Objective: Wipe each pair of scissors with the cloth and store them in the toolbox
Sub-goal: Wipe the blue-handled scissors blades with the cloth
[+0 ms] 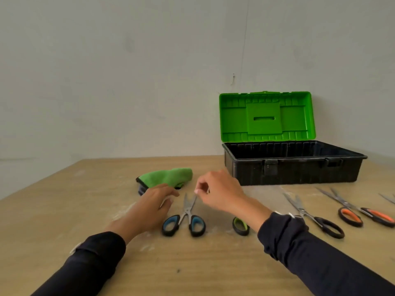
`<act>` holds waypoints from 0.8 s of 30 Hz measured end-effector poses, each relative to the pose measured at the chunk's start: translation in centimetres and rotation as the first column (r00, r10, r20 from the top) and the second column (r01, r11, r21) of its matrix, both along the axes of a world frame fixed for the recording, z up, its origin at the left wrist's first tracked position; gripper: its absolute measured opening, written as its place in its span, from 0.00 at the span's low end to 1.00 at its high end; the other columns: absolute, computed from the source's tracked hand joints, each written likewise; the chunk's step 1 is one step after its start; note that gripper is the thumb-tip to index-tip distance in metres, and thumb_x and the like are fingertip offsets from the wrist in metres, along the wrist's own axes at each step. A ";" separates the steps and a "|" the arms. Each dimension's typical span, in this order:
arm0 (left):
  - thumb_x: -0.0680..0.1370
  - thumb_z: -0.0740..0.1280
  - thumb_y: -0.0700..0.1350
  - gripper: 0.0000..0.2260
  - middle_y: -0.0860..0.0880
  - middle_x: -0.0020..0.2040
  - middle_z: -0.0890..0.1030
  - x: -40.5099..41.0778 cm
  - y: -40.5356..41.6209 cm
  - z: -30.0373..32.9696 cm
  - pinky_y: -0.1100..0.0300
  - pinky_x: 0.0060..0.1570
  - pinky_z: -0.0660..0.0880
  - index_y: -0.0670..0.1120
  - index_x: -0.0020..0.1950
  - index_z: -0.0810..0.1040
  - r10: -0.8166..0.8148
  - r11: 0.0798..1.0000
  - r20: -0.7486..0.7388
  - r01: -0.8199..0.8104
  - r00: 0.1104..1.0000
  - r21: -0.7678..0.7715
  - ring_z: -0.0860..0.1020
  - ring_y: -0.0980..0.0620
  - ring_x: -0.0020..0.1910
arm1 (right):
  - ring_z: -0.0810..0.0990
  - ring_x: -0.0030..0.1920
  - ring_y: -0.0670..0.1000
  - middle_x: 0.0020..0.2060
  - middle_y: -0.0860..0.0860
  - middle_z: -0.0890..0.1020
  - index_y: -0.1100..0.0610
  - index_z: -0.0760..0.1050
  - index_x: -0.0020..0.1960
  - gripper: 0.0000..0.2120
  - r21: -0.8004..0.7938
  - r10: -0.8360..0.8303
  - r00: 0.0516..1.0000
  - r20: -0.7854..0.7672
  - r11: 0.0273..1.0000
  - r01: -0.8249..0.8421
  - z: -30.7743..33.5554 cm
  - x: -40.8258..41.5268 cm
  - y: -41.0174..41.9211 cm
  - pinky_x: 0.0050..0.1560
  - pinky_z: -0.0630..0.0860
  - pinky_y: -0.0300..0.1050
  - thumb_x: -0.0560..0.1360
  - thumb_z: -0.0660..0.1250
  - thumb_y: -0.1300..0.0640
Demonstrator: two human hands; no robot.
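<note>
A folded green cloth (168, 177) lies on the wooden table, left of the open toolbox (292, 167), which has a black base and a raised green lid. Blue-handled scissors (184, 220) lie partly open in front of the cloth, blades pointing away from me. My left hand (152, 202) hovers flat with relaxed fingers between the cloth's near edge and those scissors, holding nothing. My right hand (218, 190) hangs with loosely curled fingers just over the blue scissors' blade tips. Its forearm hides most of the green-handled scissors (240, 226).
Black-handled scissors (318, 220) and orange-handled scissors (363, 214) lie to the right, in front of the toolbox. Another blade tip (387, 198) shows at the right edge. The toolbox stands against a pale wall. The table's left edge runs diagonally.
</note>
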State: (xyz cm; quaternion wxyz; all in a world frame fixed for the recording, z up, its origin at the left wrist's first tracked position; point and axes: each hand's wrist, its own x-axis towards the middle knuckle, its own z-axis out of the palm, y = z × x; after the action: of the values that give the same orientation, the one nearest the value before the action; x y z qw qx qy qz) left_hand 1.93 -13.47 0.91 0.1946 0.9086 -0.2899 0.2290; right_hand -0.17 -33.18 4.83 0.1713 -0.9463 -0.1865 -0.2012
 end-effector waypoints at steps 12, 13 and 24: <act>0.77 0.62 0.44 0.10 0.50 0.54 0.79 -0.4 0.6 -1.0 0.67 0.53 0.68 0.46 0.56 0.77 0.039 0.999 -0.053 -0.040 0.998 -0.023 0.76 0.54 0.54 | 0.80 0.40 0.50 0.33 0.48 0.80 0.56 0.80 0.36 0.13 0.029 0.010 0.961 -0.275 1.000 -0.003 -1.7 -1.7 1.8 0.42 0.79 0.48 0.68 0.71 0.46; 0.78 0.62 0.44 0.10 0.51 0.54 0.79 -0.4 0.6 -1.0 0.68 0.53 0.67 0.46 0.56 0.77 0.038 0.999 -0.053 -0.039 0.998 -0.019 0.76 0.54 0.54 | 0.80 0.40 0.52 0.35 0.50 0.81 0.58 0.80 0.35 0.12 0.007 -0.022 0.965 -0.262 1.000 0.025 -1.8 -1.6 2.0 0.41 0.79 0.47 0.68 0.71 0.48; 0.76 0.53 0.60 0.21 0.53 0.41 0.80 -1.4 -0.1 -0.1 0.66 0.42 0.71 0.47 0.46 0.79 -0.020 0.993 -0.046 0.014 0.999 -0.117 0.75 0.59 0.41 | 0.75 0.34 0.51 0.33 0.55 0.79 0.64 0.79 0.39 0.16 0.453 -0.045 0.935 -0.352 0.866 0.212 -1.7 -1.2 1.6 0.39 0.75 0.41 0.76 0.63 0.53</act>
State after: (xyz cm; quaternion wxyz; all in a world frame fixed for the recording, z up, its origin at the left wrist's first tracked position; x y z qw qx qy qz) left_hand 0.57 -13.59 0.77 0.2563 0.8983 -0.2792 0.2224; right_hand -1.34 -31.57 3.13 0.4170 -0.9036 -0.0347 -0.0914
